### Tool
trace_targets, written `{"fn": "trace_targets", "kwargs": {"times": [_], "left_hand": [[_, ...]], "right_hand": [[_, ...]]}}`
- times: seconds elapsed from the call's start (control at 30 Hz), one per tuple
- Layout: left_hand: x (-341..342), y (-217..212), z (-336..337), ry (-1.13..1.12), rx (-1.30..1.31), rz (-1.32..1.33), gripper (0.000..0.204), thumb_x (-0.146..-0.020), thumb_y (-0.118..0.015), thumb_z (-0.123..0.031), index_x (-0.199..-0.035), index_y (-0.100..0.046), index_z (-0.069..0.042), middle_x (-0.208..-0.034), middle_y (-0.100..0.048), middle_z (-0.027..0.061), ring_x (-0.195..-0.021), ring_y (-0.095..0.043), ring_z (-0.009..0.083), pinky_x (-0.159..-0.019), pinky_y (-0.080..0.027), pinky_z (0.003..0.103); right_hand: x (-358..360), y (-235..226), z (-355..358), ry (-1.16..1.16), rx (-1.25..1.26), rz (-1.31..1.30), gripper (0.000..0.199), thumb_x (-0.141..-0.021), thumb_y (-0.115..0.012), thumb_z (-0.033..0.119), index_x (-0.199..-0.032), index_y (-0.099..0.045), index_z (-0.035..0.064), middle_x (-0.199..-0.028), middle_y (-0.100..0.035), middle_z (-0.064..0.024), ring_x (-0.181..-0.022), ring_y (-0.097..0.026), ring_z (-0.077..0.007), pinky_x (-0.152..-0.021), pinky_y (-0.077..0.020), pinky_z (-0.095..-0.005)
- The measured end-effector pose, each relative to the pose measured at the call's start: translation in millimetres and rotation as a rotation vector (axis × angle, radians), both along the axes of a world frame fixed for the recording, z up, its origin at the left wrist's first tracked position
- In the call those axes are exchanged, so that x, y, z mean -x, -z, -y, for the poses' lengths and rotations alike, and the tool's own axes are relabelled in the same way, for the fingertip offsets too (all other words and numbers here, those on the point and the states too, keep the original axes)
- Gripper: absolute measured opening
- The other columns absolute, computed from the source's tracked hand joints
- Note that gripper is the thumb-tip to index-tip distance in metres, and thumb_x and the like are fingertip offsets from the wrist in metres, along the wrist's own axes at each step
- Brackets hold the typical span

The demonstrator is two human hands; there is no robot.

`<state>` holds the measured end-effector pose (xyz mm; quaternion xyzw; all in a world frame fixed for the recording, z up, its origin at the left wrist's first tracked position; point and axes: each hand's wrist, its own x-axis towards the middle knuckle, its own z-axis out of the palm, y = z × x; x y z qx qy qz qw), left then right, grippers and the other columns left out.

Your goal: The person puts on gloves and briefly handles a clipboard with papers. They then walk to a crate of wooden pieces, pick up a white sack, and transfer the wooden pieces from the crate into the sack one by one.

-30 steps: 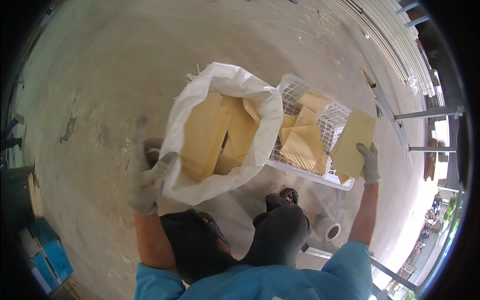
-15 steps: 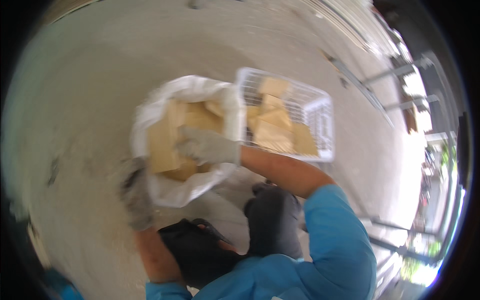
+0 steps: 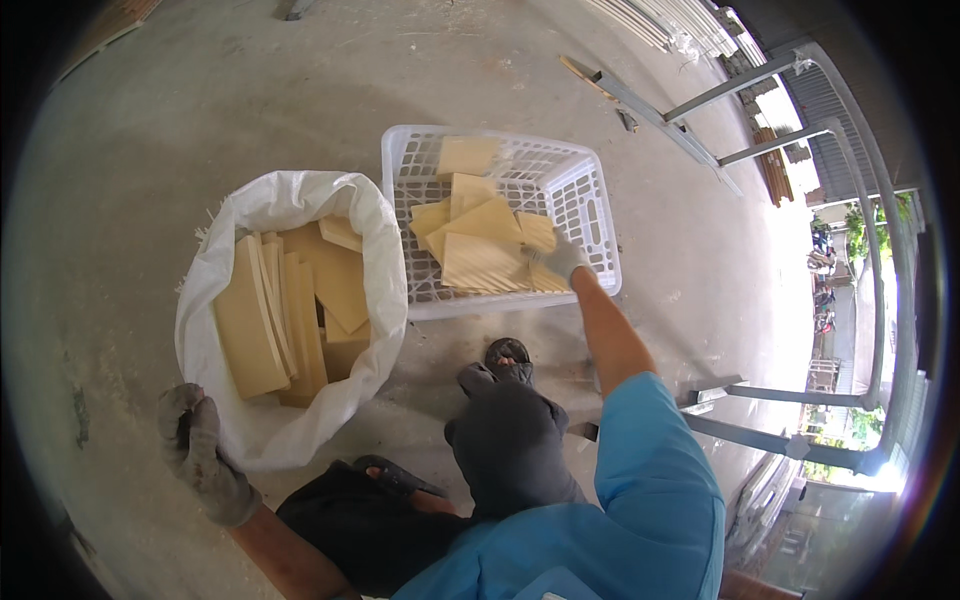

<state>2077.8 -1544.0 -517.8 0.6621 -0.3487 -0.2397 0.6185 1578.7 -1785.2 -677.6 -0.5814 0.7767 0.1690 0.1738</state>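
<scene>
My right hand, in a grey-white work glove, reaches over a heap of flat tan boards inside a white plastic basket. Its fingers are stretched out over the heap's right end; contact with a board is hard to make out. My left hand, in a dirty grey glove, is beside the lower left rim of an open white woven sack. Thumb and fingers curl together there, with nothing visible between them. More tan boards fill the sack, several standing on edge and others leaning at the right.
The sack and basket stand side by side on a grey concrete floor. My shoes are just below them. A metal frame stands on the right, and stacked long strips lie at the far upper right.
My right hand has moved out of the sack and over to the boards in the basket. My left hand stays by the sack's rim. The view has shifted, with sack and basket now further left.
</scene>
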Motion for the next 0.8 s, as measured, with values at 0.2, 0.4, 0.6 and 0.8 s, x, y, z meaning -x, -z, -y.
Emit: {"fn": "trace_targets", "kwargs": {"times": [0.2, 0.4, 0.6, 0.8], "left_hand": [[4.5, -5.7, -4.5, -0.070, -0.057, -0.069, 0.015, -0.086, -0.059, 0.000, -0.100, -0.063, 0.000, -0.102, -0.059, 0.0054, -0.097, -0.052, 0.0157, -0.095, -0.037, 0.028], [6.4, -5.2, -3.3, -0.108, -0.017, -0.094, 0.015, -0.087, -0.060, -0.004, -0.101, -0.064, -0.001, -0.102, -0.060, 0.0052, -0.097, -0.052, 0.0161, -0.093, -0.038, 0.028], [11.9, -2.8, 3.3, -0.125, -0.065, -0.106, 0.016, -0.086, -0.062, -0.007, -0.102, -0.064, -0.001, -0.103, -0.060, 0.0046, -0.098, -0.052, 0.0161, -0.093, -0.038, 0.029], [11.5, -5.3, 5.9, -0.067, -0.016, -0.011, 0.018, -0.086, -0.063, -0.006, -0.102, -0.065, -0.002, -0.103, -0.060, 0.0040, -0.099, -0.052, 0.0158, -0.093, -0.038, 0.029]], "right_hand": [[-11.5, 24.1, 23.0, -0.049, -0.206, -0.088, 0.086, -0.076, -0.072, 0.041, -0.146, -0.035, 0.0059, -0.130, -0.057, -0.0242, -0.122, -0.055, -0.0345, -0.103, -0.0449, -0.0402], [3.7, -56.8, 26.1, -0.038, 0.244, -0.096, 0.038, -0.079, -0.060, 0.015, -0.116, -0.061, 0.0058, -0.103, -0.070, -0.0173, -0.097, -0.068, -0.0341, -0.084, -0.0543, -0.0412], [15.6, -69.3, 39.4, -0.447, 0.067, 0.527, 0.047, -0.076, -0.062, 0.009, -0.123, -0.058, 0.0089, -0.117, -0.067, -0.0136, -0.112, -0.063, -0.0275, -0.091, -0.0512, -0.0370], [-77.7, -3.2, 42.5, -0.959, -0.082, -0.036, 0.114, -0.061, -0.086, 0.040, -0.151, -0.020, 0.0150, -0.156, -0.023, -0.0147, -0.143, -0.022, -0.0380, -0.116, -0.0262, -0.0485]]}}
